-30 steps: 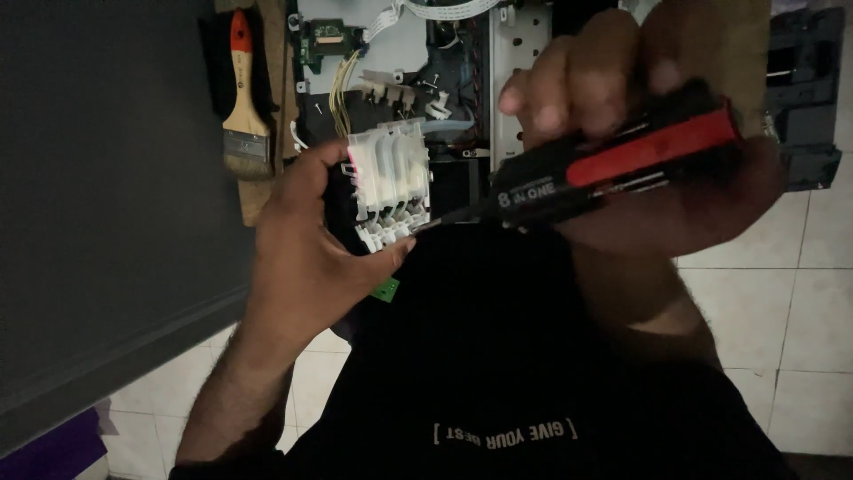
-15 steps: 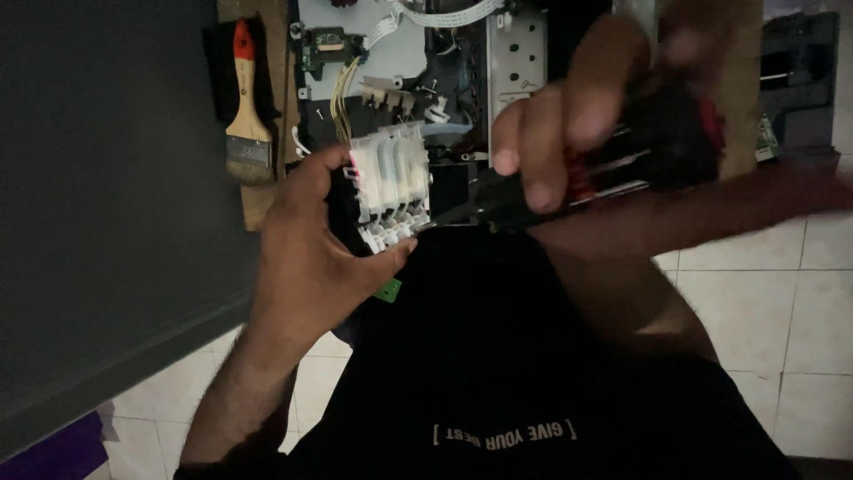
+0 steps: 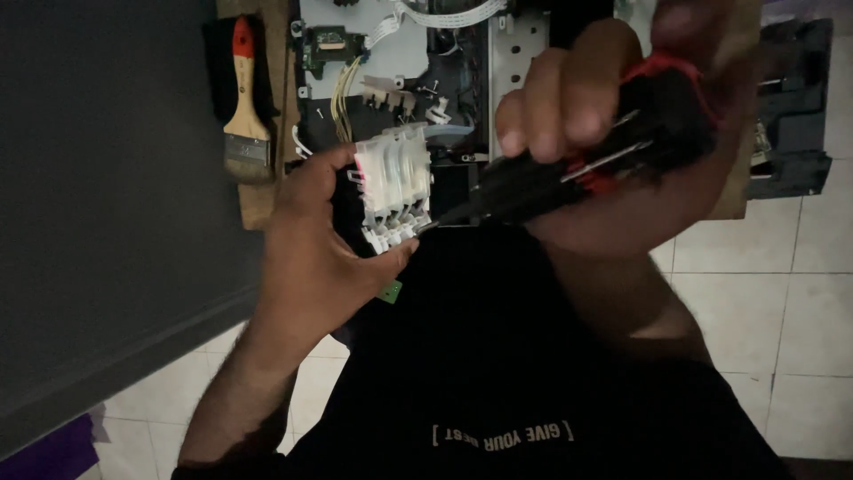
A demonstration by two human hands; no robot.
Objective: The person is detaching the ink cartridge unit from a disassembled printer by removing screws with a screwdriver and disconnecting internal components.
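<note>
My left hand [image 3: 315, 244] grips a small white and clear plastic block [image 3: 394, 188] with several slots, held up over my lap. My right hand [image 3: 613, 116] is closed around the black and red handle of a screwdriver [image 3: 613, 151]. Its dark shaft slants down to the left, and the tip meets the lower right corner of the block. A second thin metal bit lies along the handle under my fingers. A small green piece [image 3: 389, 291] shows just below my left palm.
An opened machine [image 3: 400, 62] with circuit boards, yellow wires and a white ribbon cable lies on the floor ahead. A red-handled paintbrush [image 3: 246, 107] rests on a wooden board at left. A dark wall fills the left side; pale tiles [image 3: 782, 302] lie right. My black shirt covers my lap.
My right hand has turned the screwdriver handle round in its grip and shifted slightly; the tip stays at the block. My left hand holds the block in the same place.
</note>
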